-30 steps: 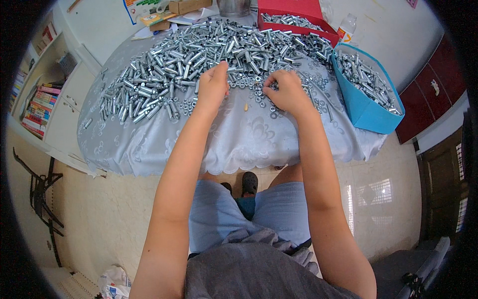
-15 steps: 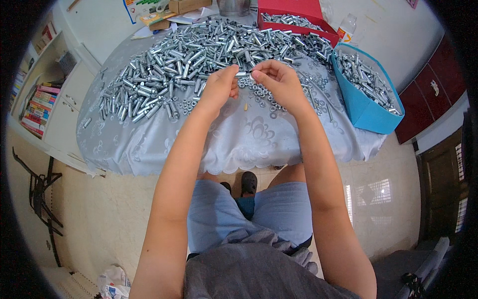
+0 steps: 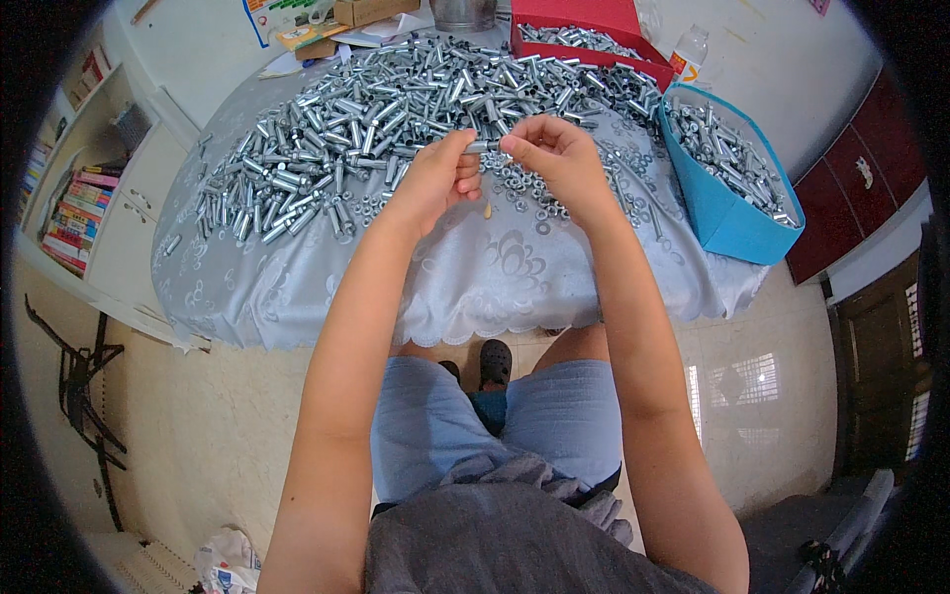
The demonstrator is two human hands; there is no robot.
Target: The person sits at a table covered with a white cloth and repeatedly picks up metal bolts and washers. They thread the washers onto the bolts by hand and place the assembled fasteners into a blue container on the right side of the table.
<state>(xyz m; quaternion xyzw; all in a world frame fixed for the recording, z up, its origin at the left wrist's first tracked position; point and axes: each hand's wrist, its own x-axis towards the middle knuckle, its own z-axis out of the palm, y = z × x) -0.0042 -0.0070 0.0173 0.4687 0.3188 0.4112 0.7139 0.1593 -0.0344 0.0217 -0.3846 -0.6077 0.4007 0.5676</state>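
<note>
Between my hands, just above the near side of the pile, a silvery metal expansion bolt point(image 3: 482, 147) lies roughly level. My left hand point(image 3: 438, 180) is closed around its left part, thumb along the top. The thumb and fingers of my right hand point(image 3: 560, 164) pinch its right end; any small piece there is hidden by the fingertips. Behind both hands spreads a large heap of similar metal bolts and sleeves point(image 3: 366, 114). Loose nuts and washers point(image 3: 520, 185) lie scattered beneath my right hand.
A patterned silvery tablecloth point(image 3: 475, 282) covers the table. On the right stands a blue fabric bin point(image 3: 747, 233) full of bolts. Toward the back are a red box point(image 3: 643, 64) holding metal parts, a bottle point(image 3: 690, 54) and a metal pot point(image 3: 463, 15). A small tan piece point(image 3: 487, 210) lies near my left hand.
My right hand has shifted slightly, its fingers still at the bolt's right end. More of the bolt now shows between my hands. The left hand has turned a little.
</note>
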